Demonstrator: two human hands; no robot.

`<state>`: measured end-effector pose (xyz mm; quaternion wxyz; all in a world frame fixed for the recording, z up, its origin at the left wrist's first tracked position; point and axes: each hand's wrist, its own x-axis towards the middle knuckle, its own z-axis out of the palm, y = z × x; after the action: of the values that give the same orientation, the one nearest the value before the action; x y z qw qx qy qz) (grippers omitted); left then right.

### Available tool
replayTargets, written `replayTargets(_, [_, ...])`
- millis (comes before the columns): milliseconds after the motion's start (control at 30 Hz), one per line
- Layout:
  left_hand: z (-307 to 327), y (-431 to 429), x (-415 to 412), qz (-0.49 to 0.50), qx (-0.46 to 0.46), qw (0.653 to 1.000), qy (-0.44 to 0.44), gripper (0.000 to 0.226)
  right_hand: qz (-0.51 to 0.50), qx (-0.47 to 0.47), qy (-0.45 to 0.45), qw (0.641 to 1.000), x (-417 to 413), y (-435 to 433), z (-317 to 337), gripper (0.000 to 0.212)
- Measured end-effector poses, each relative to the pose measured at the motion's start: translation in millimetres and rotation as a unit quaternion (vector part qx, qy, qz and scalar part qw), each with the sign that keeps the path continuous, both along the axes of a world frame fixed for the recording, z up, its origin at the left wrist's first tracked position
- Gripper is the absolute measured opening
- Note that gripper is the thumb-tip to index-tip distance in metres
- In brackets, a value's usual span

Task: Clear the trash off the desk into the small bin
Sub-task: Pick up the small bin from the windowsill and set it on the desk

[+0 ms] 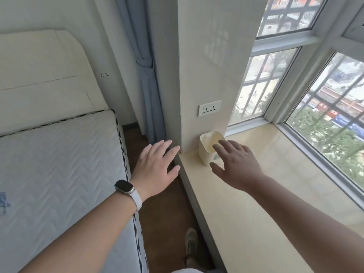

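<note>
A small cream bin (205, 148) stands upright on the pale window ledge (246, 213), close to the wall corner. Its inside looks empty. My right hand (236, 164) hovers just in front of and over the bin, fingers spread, holding nothing, and it hides the bin's right side. My left hand (155, 168), with a watch on the wrist, is stretched out over the gap between the bed and the ledge, fingers apart and empty. No trash shows in this view.
A bare quilted mattress (59, 174) and headboard lie to the left. A narrow strip of brown floor (165, 213) runs between bed and ledge, with my shoe (191, 243) on it. A wall socket (209, 107) sits above the bin; windows (325, 115) line the right side.
</note>
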<state>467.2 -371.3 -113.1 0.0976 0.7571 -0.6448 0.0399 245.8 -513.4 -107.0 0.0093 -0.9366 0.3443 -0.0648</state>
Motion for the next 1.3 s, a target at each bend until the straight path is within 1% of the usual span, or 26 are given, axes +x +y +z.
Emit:
replayTargets(233, [-10,-95,19,-0.012,0.035,0.999,-0.003,0.053,-0.011,0.025,-0.023,0.999,29,-81,-20,0.05])
replayTargets(433, [-31,-149,26,-0.017,0.061,0.998,0.015,0.054,-0.03,0.051,-0.016,0.998,30,-127,-39,0.053])
replayTargets(600, [-51,-178,26,-0.008,0.072,0.994,0.078,0.056,-0.056,0.059,-0.005,0.997,23,-147,-58,0.055])
replayTargets(733, [-74,-202,29,-0.003,0.111,0.987,0.118,0.056,-0.084,0.081,0.002,0.993,19,-156,-80,0.052])
replayTargets(833, [-95,-220,28,0.008,0.13,0.975,0.179,0.055,-0.116,0.108,0.0,0.987,19,-159,-100,0.053])
replayTargets(900, [-112,-233,28,0.024,0.148,0.961,0.233,0.055,-0.149,0.137,-0.002,0.979,21,-162,-112,0.055])
replayTargets(1000, [-138,-250,29,0.069,0.191,0.924,0.324,0.057,-0.224,0.207,-0.029,0.952,21,-167,-133,0.058])
replayTargets(1067, [-158,-262,33,0.103,0.215,0.893,0.383,0.06,-0.279,0.267,-0.056,0.921,21,-171,-148,0.061])
replayTargets(1133, [-178,-270,38,0.12,0.225,0.867,0.428,0.065,-0.33,0.332,-0.091,0.879,22,-177,-163,0.062])
replayTargets(1200, [-198,-276,43,0.135,0.235,0.846,0.46,0.073,-0.377,0.39,-0.131,0.83,22,-184,-179,0.061])
replayTargets(1300, [-228,-283,50,0.145,0.25,0.82,0.493,0.085,-0.432,0.45,-0.197,0.756,24,-196,-208,0.058])
